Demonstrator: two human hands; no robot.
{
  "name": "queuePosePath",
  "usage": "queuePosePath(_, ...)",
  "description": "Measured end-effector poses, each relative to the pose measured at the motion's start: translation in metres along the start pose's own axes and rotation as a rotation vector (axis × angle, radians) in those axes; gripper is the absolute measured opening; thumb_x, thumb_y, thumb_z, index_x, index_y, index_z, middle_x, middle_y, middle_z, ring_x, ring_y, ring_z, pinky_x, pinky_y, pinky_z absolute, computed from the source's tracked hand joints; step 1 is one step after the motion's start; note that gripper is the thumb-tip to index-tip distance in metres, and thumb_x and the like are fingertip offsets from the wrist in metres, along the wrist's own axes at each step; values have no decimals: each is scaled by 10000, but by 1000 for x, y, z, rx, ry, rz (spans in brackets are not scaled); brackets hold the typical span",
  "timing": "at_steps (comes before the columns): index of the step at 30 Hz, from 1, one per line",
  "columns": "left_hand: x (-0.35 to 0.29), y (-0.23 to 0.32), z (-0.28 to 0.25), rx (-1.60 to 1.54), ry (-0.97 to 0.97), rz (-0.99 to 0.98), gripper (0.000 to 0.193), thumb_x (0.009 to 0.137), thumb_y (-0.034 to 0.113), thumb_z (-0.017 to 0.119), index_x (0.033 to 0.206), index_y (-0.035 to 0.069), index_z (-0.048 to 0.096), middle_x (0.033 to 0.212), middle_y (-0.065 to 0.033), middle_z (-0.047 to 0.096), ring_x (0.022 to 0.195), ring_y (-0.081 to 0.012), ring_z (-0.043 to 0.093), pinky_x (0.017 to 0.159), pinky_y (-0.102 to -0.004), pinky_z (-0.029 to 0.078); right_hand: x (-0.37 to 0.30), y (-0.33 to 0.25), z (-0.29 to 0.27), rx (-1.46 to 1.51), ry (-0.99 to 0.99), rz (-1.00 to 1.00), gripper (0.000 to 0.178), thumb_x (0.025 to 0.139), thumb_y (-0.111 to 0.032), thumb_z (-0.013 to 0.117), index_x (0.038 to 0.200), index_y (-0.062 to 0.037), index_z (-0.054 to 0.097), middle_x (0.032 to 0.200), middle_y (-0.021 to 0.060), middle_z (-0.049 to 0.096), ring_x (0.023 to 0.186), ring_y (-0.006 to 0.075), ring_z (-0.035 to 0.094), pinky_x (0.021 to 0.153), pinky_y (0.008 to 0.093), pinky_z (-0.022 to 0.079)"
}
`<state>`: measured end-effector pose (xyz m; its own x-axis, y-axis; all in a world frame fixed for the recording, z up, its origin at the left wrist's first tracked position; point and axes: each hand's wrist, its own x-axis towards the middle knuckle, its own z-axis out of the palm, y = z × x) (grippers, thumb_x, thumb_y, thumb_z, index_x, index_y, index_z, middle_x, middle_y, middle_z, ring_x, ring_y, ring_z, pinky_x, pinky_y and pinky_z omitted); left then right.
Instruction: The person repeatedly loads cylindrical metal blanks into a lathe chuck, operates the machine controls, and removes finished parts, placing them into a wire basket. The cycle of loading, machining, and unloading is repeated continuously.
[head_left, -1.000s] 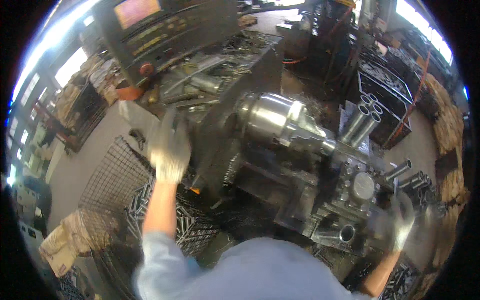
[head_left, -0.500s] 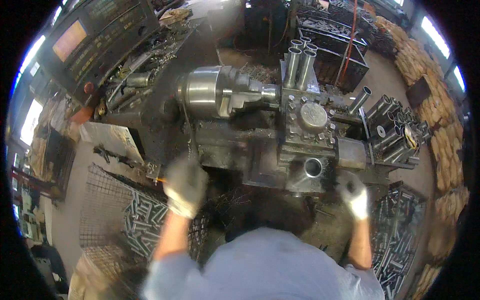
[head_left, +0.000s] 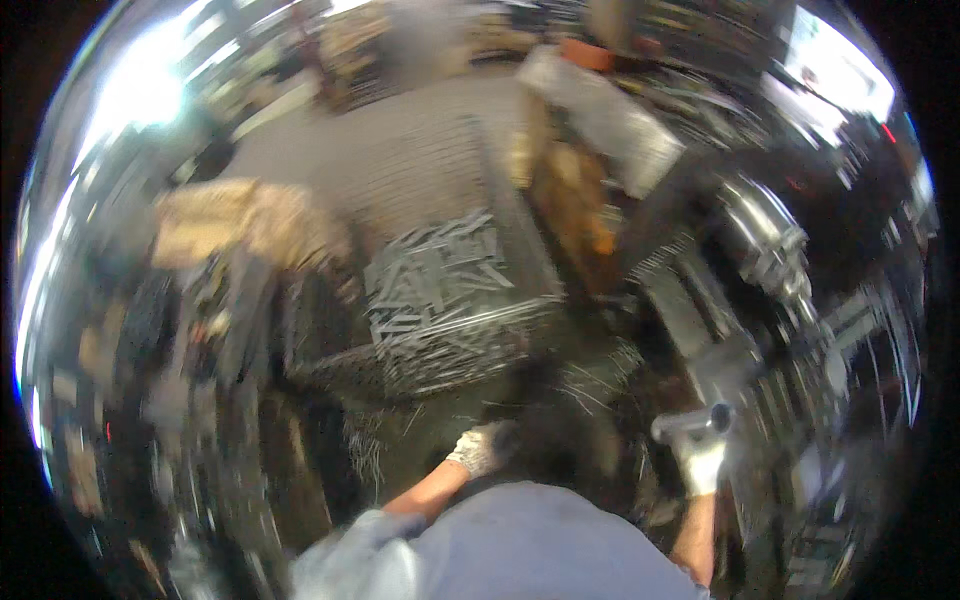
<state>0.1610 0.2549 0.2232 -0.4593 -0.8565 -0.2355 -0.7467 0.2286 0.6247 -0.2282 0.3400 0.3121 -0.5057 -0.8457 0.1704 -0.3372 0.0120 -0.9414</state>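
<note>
My left hand [head_left: 478,450], in a pale work glove, hangs in front of my body, just short of a wire basket [head_left: 548,290] heaped with short metal tubes [head_left: 440,275]. Its fingers blur into the dark area beside them, so their pose does not show. To the right, my right hand [head_left: 702,462], also gloved, is closed at a short, shiny metal tube [head_left: 690,424] whose open end points right. The tube lies across the hand, close to the front of a lathe with a bright round chuck [head_left: 755,215]. Motion smears the view.
A slanted pale sheet [head_left: 625,130] stands beyond the basket, next to the lathe. Brown sacking [head_left: 245,220] lies left of the basket. Thin metal shavings [head_left: 590,385] are scattered on the dark floor.
My view has swung left, bringing the wire basket to the middle and the lathe to the right. My left hand has come away from the lathe's front; my right hand has met the tube.
</note>
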Motion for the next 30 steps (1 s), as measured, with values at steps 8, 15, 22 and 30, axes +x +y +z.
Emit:
queuePosePath(8,-257,-146,-23,-176,278,-780,593,960,520,615,1452,191,593,1384,-182,664,1257,-390,641,1059,-476,512,-100,-83,300,-278,-1003,-288,290,719,-304,900,790,-59,761,735,119,751,671,238,748,655,389,585)
queuePosePath(15,-429,-178,57,-538,897,-1376,463,968,482,623,1283,146,677,1254,-200,711,1172,-417,668,983,-491,541,-221,-212,475,-24,-1595,-862,214,779,-252,872,845,-85,755,749,93,755,679,240,743,659,366,581)
queuePosePath(22,-475,-148,207,-1047,1633,-1774,555,953,448,673,1357,67,658,1321,-210,696,1219,-406,651,1027,-460,507,-319,-288,664,7,-1753,-1038,223,790,-225,833,825,-30,731,708,170,723,641,270,735,607,377,561)
queuePosePath(30,-519,-102,137,101,2685,-2460,510,1083,385,549,1400,-14,568,1348,-266,650,1225,-412,622,1073,-439,467,-336,-333,755,77,-2266,-1244,361,750,-215,894,1054,-77,757,976,120,789,907,263,768,824,384,599)
